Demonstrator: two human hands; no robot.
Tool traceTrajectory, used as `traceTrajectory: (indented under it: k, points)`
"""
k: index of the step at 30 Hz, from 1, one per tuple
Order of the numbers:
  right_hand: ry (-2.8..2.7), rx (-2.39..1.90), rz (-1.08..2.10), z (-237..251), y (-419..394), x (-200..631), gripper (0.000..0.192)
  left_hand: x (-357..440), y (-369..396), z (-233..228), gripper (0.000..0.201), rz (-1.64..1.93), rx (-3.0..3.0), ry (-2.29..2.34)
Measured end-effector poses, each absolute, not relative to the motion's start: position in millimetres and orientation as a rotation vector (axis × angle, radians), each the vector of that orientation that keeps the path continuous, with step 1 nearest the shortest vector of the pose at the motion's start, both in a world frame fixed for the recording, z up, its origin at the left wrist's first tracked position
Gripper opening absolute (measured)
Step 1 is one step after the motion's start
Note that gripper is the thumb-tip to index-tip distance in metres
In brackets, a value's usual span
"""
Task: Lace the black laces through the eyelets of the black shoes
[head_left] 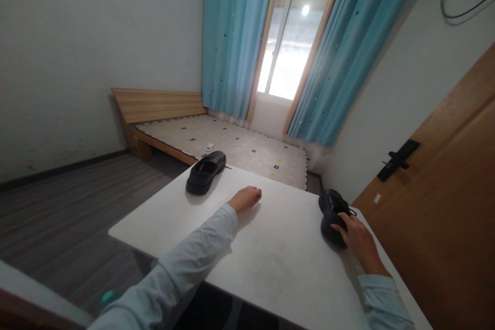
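Note:
Two black shoes are on the white table [270,263]. One black shoe [205,172] stands near the far left edge, its opening facing up and a lace end trailing to the right. The other black shoe [331,216] is at the right edge, with my right hand [356,237] gripping its near end, thumb and fingers around it. My left hand [246,199] rests closed on the middle of the tabletop, apart from both shoes. Its fingers are curled in, and nothing shows in them.
Beyond the table is a bed [247,147] with a patterned mattress and a wooden headboard [162,104]. A small white object [209,147] lies on it. Blue curtains [240,36] flank a window [294,36]. At the right is a wooden door [436,206] with a black handle [398,160].

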State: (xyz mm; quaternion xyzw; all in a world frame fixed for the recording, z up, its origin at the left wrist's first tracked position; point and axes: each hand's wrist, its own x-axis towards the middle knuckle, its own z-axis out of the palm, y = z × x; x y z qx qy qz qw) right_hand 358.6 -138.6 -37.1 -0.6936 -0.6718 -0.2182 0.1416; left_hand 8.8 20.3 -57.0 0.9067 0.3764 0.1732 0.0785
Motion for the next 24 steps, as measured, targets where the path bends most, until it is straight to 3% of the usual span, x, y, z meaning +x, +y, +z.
traceTrajectory:
  k: [9, 13, 18, 24]
  points:
    - [-1.877, -2.003, -0.455, -49.1, -140.0, 377.8, 0.026, 10.5, 22.4, -60.1, 0.017, 0.494, 2.724, 1.125]
    - [-1.98, -2.096, -0.535, -40.9, -136.7, 373.9, 0.025, 9.4, 21.4, -59.3, 0.017, 0.487, 2.736, 1.122]
    - [-2.038, -2.237, -0.757, -17.9, -132.6, 348.0, 0.007, 8.2, 19.4, -56.0, 0.016, 0.468, 2.754, 1.123]
    - [-2.076, -2.102, -0.747, 8.3, -120.4, 287.6, 0.009, 2.9, 19.3, -46.6, 0.017, 0.459, 2.743, 1.23]
